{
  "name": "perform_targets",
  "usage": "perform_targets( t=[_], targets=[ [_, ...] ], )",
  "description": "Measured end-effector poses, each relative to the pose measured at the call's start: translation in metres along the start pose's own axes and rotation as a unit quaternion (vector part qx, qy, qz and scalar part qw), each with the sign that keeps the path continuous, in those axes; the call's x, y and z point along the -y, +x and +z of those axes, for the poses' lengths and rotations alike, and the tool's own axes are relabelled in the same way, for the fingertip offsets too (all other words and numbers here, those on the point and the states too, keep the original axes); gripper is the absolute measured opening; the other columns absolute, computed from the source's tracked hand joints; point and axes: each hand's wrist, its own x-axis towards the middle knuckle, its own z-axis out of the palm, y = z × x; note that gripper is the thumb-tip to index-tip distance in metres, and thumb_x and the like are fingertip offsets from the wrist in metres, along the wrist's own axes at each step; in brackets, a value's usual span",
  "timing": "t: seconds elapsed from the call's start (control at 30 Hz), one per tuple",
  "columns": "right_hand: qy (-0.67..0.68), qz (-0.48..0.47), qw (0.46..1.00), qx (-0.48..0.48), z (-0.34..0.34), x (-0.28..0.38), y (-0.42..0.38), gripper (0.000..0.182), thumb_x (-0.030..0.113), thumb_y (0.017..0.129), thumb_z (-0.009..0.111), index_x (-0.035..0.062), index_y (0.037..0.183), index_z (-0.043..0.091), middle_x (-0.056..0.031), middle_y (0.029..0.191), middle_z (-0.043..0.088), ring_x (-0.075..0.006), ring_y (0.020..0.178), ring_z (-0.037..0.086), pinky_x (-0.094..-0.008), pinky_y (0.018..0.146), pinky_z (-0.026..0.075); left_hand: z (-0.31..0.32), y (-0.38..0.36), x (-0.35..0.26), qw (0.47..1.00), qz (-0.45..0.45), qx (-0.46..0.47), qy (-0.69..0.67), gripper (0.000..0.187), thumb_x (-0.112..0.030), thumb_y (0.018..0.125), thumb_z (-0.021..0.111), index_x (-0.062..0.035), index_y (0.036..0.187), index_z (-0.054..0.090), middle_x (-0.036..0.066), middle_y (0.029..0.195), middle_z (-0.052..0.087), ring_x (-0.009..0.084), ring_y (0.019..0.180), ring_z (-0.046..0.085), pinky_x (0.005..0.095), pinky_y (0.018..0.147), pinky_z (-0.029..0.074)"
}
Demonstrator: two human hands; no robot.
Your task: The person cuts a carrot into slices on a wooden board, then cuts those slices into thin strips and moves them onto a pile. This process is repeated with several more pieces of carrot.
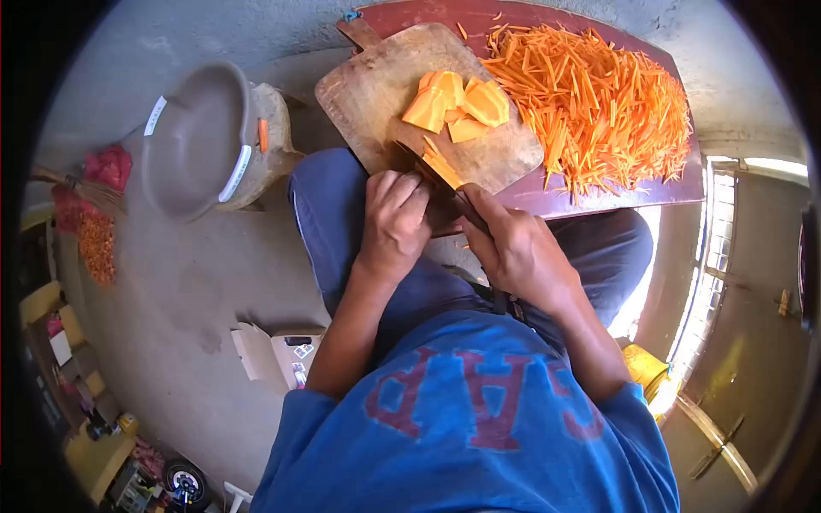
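My right hand (526, 252) is closed around the handle of a knife (440, 169), whose dark blade lies over the near edge of a worn wooden cutting board (363, 94). Beside the blade, my left hand (395, 221) is closed with its fingers curled at the board's edge; whatever is inside them is hidden. A few cut orange strips (434, 154) lie along the blade's far side. Farther up the board sit several flat orange slices (438, 96), which look like carrot. A large heap of thin orange strips (599, 107) covers the right side of the dark red table (629, 197).
To the left, a grey basin (201, 141) leans on a stool (278, 137) that carries a small orange piece (262, 135). An opened cardboard box (269, 350) lies on the floor. A yellow container (646, 372) stands right of my leg, near a bright doorway.
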Motion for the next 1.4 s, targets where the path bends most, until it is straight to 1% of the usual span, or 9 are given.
perform_targets(
  t=[0.27, 0.37, 0.47, 0.67, 0.77, 1.07, 1.17, 1.27, 1.4],
  targets=[
    [0.001, -0.05, 0.997, -0.051, 0.007, -0.003, 0.009, 0.044, 0.008, 0.105, 0.073, -0.0049, 0.146, 0.061, -0.0313, 0.106, 0.077, -0.0527, 0.098, 0.076, -0.0551, 0.082, 0.06, -0.003, 0.012, 0.015, 0.999, 0.024, -0.01, 0.025, 0.026, 0.009, 0.081, 0.068, 0.0036, 0.105, 0.077, 0.017, 0.107, 0.075, 0.0391, 0.098, 0.069, 0.0502, 0.092, 0.055],
    [0.013, -0.048, 0.998, -0.048, 0.008, -0.006, 0.011, 0.042, 0.007, 0.104, 0.071, 0.0001, 0.143, 0.059, -0.0309, 0.099, 0.075, -0.0536, 0.093, 0.074, -0.0601, 0.079, 0.058, -0.002, 0.008, 0.012, 1.0, 0.027, -0.003, 0.011, 0.031, 0.005, 0.078, 0.069, 0.0055, 0.108, 0.075, 0.017, 0.106, 0.072, 0.0391, 0.097, 0.066, 0.0522, 0.092, 0.052],
    [-0.009, -0.016, 0.999, -0.034, -0.006, 0.013, -0.003, 0.04, 0.008, 0.104, 0.071, -0.0007, 0.142, 0.059, -0.0316, 0.097, 0.075, -0.0537, 0.092, 0.074, -0.0603, 0.079, 0.058, 0.003, 0.006, 0.015, 0.999, 0.034, -0.022, 0.01, 0.033, 0.005, 0.076, 0.068, 0.0055, 0.109, 0.075, 0.018, 0.107, 0.072, 0.04, 0.097, 0.066, 0.0529, 0.092, 0.052],
    [-0.008, -0.04, 0.999, -0.036, 0.012, -0.003, 0.017, 0.038, 0.008, 0.104, 0.07, -0.0006, 0.139, 0.058, -0.0315, 0.093, 0.075, -0.0549, 0.09, 0.074, -0.0611, 0.077, 0.058, 0.0, 0.004, 0.012, 1.0, 0.023, -0.002, 0.003, 0.035, 0.004, 0.076, 0.07, 0.0049, 0.111, 0.075, 0.018, 0.108, 0.071, 0.0405, 0.098, 0.065, 0.0533, 0.092, 0.052],
    [-0.027, -0.017, 0.999, 0.004, 0.004, 0.003, 0.016, 0.044, 0.007, 0.106, 0.07, -0.0046, 0.147, 0.06, -0.0334, 0.106, 0.077, -0.0544, 0.097, 0.075, -0.0558, 0.082, 0.06, -0.004, 0.003, 0.004, 1.0, 0.0, 0.017, -0.018, 0.035, 0.005, 0.076, 0.07, 0.0056, 0.111, 0.074, 0.018, 0.107, 0.07, 0.0407, 0.099, 0.065, 0.0537, 0.094, 0.053],
    [0.012, -0.022, 0.999, -0.034, 0.011, -0.002, 0.007, 0.044, 0.008, 0.106, 0.071, -0.0028, 0.147, 0.06, -0.0328, 0.11, 0.077, -0.0541, 0.099, 0.075, -0.0569, 0.082, 0.059, -0.002, 0.002, 0.003, 1.0, 0.022, 0.006, 0.01, 0.035, 0.002, 0.079, 0.07, 0.0061, 0.114, 0.074, 0.018, 0.11, 0.069, 0.0391, 0.102, 0.064, 0.0539, 0.098, 0.052],
    [0.011, 0.005, 1.0, -0.005, -0.005, 0.016, 0.001, 0.042, 0.009, 0.107, 0.07, -0.003, 0.146, 0.06, -0.033, 0.112, 0.077, -0.0537, 0.101, 0.075, -0.057, 0.083, 0.059, -0.001, -0.002, 0.003, 1.0, 0.005, 0.02, 0.014, 0.035, 0.0, 0.08, 0.07, 0.0063, 0.115, 0.074, 0.018, 0.111, 0.069, 0.0391, 0.102, 0.064, 0.054, 0.098, 0.052],
    [-0.029, 0.028, 0.999, -0.02, -0.001, 0.018, -0.014, 0.04, 0.009, 0.108, 0.069, -0.0027, 0.145, 0.06, -0.0329, 0.111, 0.076, -0.0534, 0.1, 0.074, -0.0567, 0.082, 0.059, 0.002, -0.002, 0.005, 1.0, 0.019, -0.001, 0.01, 0.034, 0.0, 0.08, 0.07, 0.0059, 0.114, 0.074, 0.017, 0.111, 0.069, 0.0392, 0.103, 0.065, 0.0538, 0.099, 0.052],
    [-0.001, -0.034, 0.998, -0.043, 0.012, -0.001, 0.002, 0.04, 0.007, 0.105, 0.07, -0.002, 0.141, 0.058, -0.0334, 0.096, 0.074, -0.0548, 0.093, 0.074, -0.0603, 0.079, 0.059, 0.001, -0.001, 0.004, 1.0, 0.012, 0.009, 0.019, 0.036, 0.002, 0.078, 0.07, 0.0057, 0.113, 0.074, 0.016, 0.109, 0.07, 0.0384, 0.103, 0.066, 0.0538, 0.099, 0.051]
  ],
)
